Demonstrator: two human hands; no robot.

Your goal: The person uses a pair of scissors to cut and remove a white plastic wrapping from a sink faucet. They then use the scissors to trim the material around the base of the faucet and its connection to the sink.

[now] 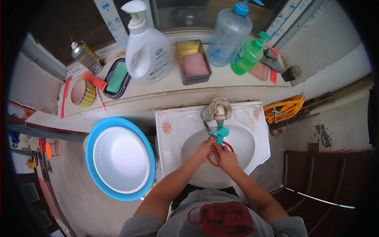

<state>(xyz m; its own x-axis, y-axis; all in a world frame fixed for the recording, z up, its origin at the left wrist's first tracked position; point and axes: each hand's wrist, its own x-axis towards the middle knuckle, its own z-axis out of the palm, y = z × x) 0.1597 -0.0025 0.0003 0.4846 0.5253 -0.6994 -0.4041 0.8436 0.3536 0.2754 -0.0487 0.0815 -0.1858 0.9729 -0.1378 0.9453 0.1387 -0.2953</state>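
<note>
- The fingers of the left hand (204, 151) are bent and closed on one side of an orange looped thing (232, 148); their tips partly hide each other.
- The fingers of the right hand (226, 158) are also closed, and they grip the same thing from the other side. The two hands are very near each other, probably because this keeps a small thing steady.
- The looped thing is over the white sink (171, 148), just under the tap (220, 123) with its turquoise handle (222, 132). I think it is held low there so that drips stay inside the bowl. Whether water runs, I cannot tell.
- It looks smooth and curved, more red at the right and more orange below. A narrow dark piece, like a blade, points up and to the left. It may be scissors with big handles, but I cannot be sure.
- To the left of the sink, a white basin (122, 160) sits inside a blue basin (91, 166), perhaps nested to save room.
- To the right, an orange hose (284, 108) hangs in a coil.
- Farther, on the windowsill (134, 91), stand a white pump bottle (152, 59) and a green bottle (246, 58), seemingly within easy reach.
</note>
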